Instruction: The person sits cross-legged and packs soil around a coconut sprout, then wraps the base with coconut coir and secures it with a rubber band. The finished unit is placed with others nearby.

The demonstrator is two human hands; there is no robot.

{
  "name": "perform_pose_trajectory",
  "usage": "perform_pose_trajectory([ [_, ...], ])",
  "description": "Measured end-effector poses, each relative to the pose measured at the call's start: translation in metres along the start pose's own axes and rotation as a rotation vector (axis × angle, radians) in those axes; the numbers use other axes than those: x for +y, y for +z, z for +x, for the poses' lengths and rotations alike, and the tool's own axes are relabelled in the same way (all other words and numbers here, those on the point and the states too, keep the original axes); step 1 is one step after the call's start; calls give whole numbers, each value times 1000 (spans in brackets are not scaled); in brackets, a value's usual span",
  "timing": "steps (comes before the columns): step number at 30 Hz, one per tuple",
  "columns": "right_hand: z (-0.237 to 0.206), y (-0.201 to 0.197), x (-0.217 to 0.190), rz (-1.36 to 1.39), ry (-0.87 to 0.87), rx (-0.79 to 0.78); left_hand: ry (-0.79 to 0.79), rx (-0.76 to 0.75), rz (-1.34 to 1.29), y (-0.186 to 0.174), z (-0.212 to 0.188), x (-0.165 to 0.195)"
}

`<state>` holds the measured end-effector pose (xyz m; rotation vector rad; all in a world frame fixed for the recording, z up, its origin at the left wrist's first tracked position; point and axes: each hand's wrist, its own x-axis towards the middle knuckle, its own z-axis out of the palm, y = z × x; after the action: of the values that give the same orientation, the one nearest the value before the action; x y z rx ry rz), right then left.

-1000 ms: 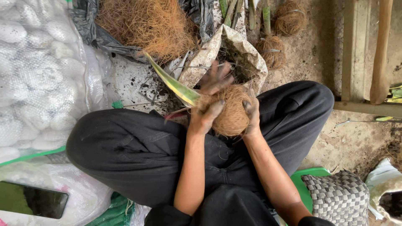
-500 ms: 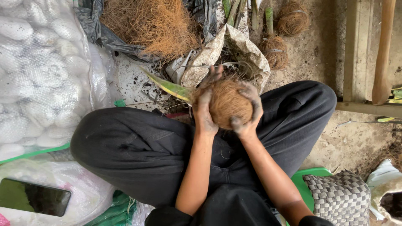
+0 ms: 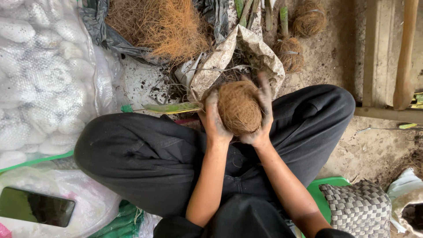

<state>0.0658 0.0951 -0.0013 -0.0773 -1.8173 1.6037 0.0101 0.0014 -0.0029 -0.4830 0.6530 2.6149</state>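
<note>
Both hands cupping round brown coconut-fibre ball (image 3: 239, 107) above lap: left hand (image 3: 213, 120) and right hand (image 3: 262, 115) grip pressed on opposite sides. Green leaf (image 3: 169, 107) sticking out left.

You sit cross-legged on a dirt floor (image 3: 343, 57). Take the paper sack (image 3: 246, 55) just beyond your knees as the marker: behind it to the left lies a fibre heap (image 3: 158, 26) (on dark plastic), to its right two fibre balls (image 3: 288, 53), far left a white mesh sack (image 3: 39, 75), and near your left knee a phone (image 3: 37, 206).
</note>
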Motion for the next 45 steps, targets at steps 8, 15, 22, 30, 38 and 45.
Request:
perform_pose_trajectory([
  [8, -4, -25, -5, 557, 616, 87, 388, -493, 498, -2, 13, -6],
  [15, 9, 6, -9, 187, 32, -46, 12, 114, 20, -1, 0, 5],
  [22, -2, -34, -2, 303, 387, -29, 476, -606, 569, 22, -1, 20],
  [30, 3, -8, -4, 143, 44, -93, 139, -206, 84, 2, 6, 5],
  [38, -7, -32, 4, 193, 353, -57, 151, -513, 277, 11, 6, 14],
  [45, 13, -30, 5, -226, 307, -238, 117, -277, 75, -11, 12, 4],
])
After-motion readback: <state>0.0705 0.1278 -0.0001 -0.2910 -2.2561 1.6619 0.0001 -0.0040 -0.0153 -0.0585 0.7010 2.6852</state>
